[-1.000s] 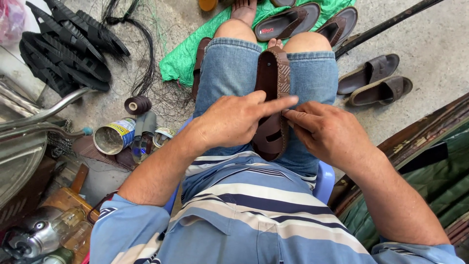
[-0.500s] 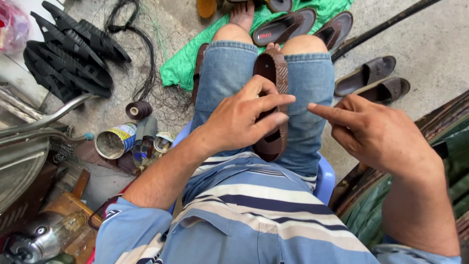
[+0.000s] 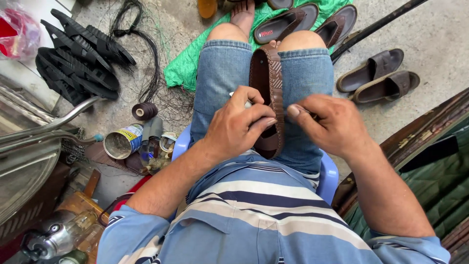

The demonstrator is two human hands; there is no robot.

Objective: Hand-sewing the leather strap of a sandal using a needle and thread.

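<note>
- A brown leather sandal (image 3: pixel 267 93) lies between the person's legs, on blue jean shorts (image 3: pixel 222 73), with its toe end pointing away
- The sandal sits on its side, so its edge with a woven pattern shows
- The left hand (image 3: pixel 239 127) is curled around the near end of the sandal and grips it, with the thumb pressed on the sandal's edge
- A small pale thing peeks out above the left fingers, too hidden to tell what it is
- The right hand (image 3: pixel 327 124) is closed, its thumb and first finger pinched together right at the sandal's edge
- Something thin and dark shows in that pinch, too small to name
- The two hands are just beside each other, one on each side of the sandal
- The person sits on a light blue plastic stool (image 3: pixel 328 173) and wears a blue striped shirt (image 3: pixel 254 215)
- A green cloth (image 3: pixel 183 73) is spread on the ground past the knees, and two dark brown sandals (image 3: pixel 293 22) lie on it
- A pair of brown slide sandals (image 3: pixel 378 76) rests on the bare concrete to the right
- A stack of black rubber soles (image 3: pixel 78 54) lies to the far left, with a tangle of black thread (image 3: pixel 146 58) beside it
- A dark spool of thread (image 3: pixel 144 111) stands near an open tin can (image 3: pixel 122 142) that lies on its side
- A curved metal bar (image 3: pixel 53 122) reaches in from the left edge
</note>
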